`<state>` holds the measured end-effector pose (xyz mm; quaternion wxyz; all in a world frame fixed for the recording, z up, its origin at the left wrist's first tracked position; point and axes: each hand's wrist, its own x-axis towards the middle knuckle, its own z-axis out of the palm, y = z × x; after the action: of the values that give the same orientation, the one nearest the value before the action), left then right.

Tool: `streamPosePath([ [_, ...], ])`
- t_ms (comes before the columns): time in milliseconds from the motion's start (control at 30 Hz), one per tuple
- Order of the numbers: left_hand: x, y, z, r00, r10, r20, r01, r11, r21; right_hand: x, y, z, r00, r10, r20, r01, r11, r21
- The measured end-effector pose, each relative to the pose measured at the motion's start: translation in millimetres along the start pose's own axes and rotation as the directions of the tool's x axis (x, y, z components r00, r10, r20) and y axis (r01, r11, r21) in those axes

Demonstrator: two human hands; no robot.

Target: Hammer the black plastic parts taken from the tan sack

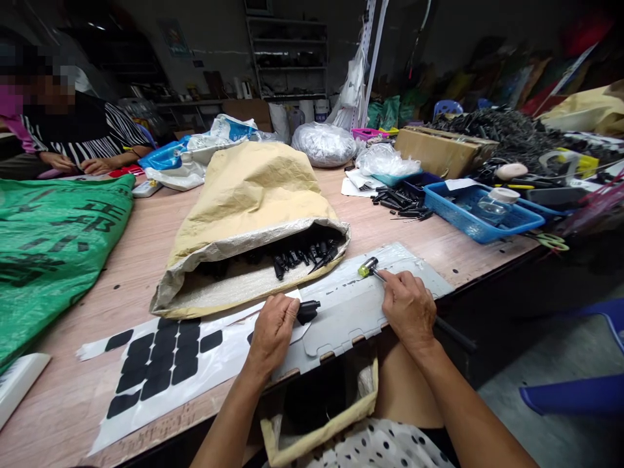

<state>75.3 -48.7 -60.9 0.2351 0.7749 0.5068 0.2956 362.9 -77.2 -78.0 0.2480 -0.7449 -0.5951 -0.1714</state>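
My left hand [273, 330] is closed round a black plastic part [309, 311] over the table's front edge. In my right hand [409, 309] is a small mallet [369, 266] with a yellowish-green face, held by its handle above a grey board [351, 300]. The mallet head is apart from the black part. Behind my hands lies a large tan sack [258, 188], its mouth towards me, with many black parts [292, 257] inside. A sheet of black stickers [163, 354] lies to the left of my left hand.
An opened tan sack [322, 430] sits at my lap below the table edge. A green sack [53, 253] covers the left side. At right are a blue tray [482, 227] with a jar, loose black pieces [402, 200] and a cardboard box [439, 151]. A co-worker [88, 133] sits far left.
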Motion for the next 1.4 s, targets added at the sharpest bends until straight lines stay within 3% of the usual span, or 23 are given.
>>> streamPosePath([
  [167, -10.8, 16.4, -4.3, 0.995, 0.084, 0.061, -0.088, 0.994, 0.067, 0.3, -1.8, -1.0, 1.0, 0.0, -0.004, 0.0, 1.0, -0.005],
  [367, -62.0, 35.5, 3.2, 0.951, 0.223, 0.216, -0.247, 0.965, 0.093, 0.2, -1.6, 0.3, 1.0, 0.002, -0.012, -0.002, 1.0, -0.011],
  [533, -84.7, 40.1, 7.1, 0.943, 0.237, 0.236, -0.279, 0.946, 0.164, -0.8, -0.3, 2.5, 1.0, -0.003, -0.029, 0.002, 1.0, -0.019],
  [600, -75.9, 43.0, 1.9, 0.96, 0.22, 0.172, -0.244, 0.961, 0.13, -1.0, -0.1, 3.2, 0.999, -0.005, -0.036, 0.004, 1.0, -0.021],
  [700, -40.4, 41.8, -11.7, 0.99, 0.126, -0.071, -0.12, 0.989, 0.084, -1.2, 0.0, 4.0, 0.999, -0.008, -0.047, 0.007, 1.0, -0.024],
  [800, 11.4, 29.1, -26.7, 0.946, -0.155, -0.285, 0.179, 0.982, 0.058, -1.1, -0.2, 4.2, 0.999, -0.007, -0.051, 0.006, 1.0, -0.028],
  [900, 58.9, 9.5, -35.0, 0.863, -0.423, -0.276, 0.464, 0.879, 0.106, -0.9, -0.4, 4.0, 0.999, -0.009, -0.052, 0.007, 0.999, -0.035],
  [1000, 85.8, -7.0, -33.5, 0.841, -0.495, -0.217, 0.531, 0.832, 0.16, -1.1, -0.6, 4.0, 0.998, -0.01, -0.058, 0.007, 0.999, -0.039],
  [1167, 83.2, -16.4, -31.7, 0.841, -0.515, -0.168, 0.54, 0.817, 0.201, -1.8, -0.7, 4.3, 0.997, -0.014, -0.069, 0.012, 0.999, -0.035],
  [1300, 58.5, -17.6, -44.8, 0.886, -0.444, -0.137, 0.463, 0.87, 0.173, -1.8, -0.5, 3.7, 0.999, -0.014, -0.051, 0.012, 1.0, -0.026],
  [1400, 39.1, -20.5, -52.7, 0.917, -0.372, -0.143, 0.38, 0.924, 0.038, -1.5, -0.5, 3.4, 0.999, -0.009, -0.038, 0.009, 1.0, -0.016],
])
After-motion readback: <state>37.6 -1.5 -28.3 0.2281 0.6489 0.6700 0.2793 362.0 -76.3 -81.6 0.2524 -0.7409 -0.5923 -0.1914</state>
